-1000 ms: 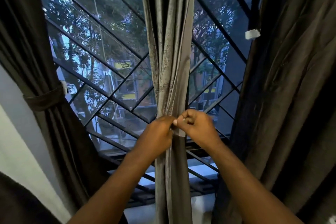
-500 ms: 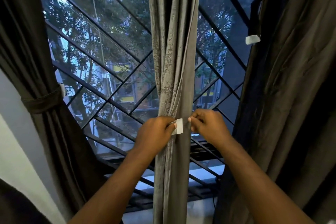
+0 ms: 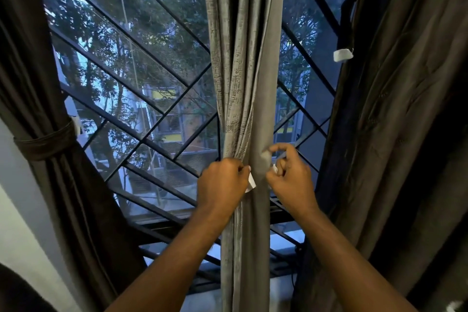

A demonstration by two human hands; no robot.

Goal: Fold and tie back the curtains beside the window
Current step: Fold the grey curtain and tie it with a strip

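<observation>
A grey curtain [image 3: 243,63] hangs gathered into a narrow bundle in the middle of the window. My left hand [image 3: 222,182] grips the bundle's left side and pinches a white end of the tie-back strap [image 3: 251,182]. On the bundle's right side, my right hand [image 3: 288,174] pinches the other white strap end, with its fingers partly spread and blurred. The two white ends are apart, with the curtain's front between them. The strap behind the bundle is hidden.
A dark curtain [image 3: 38,83] on the left is bound by a dark tie-back [image 3: 43,143]. A loose dark curtain [image 3: 405,134] hangs on the right, with a white-tipped strap [image 3: 343,54] dangling by it. Black diagonal window bars [image 3: 141,78] lie behind.
The hands were together at the curtain's front with the strap ends meeting; they have moved apart, and the white ends are now separated. The right hand's fingers have opened somewhat.
</observation>
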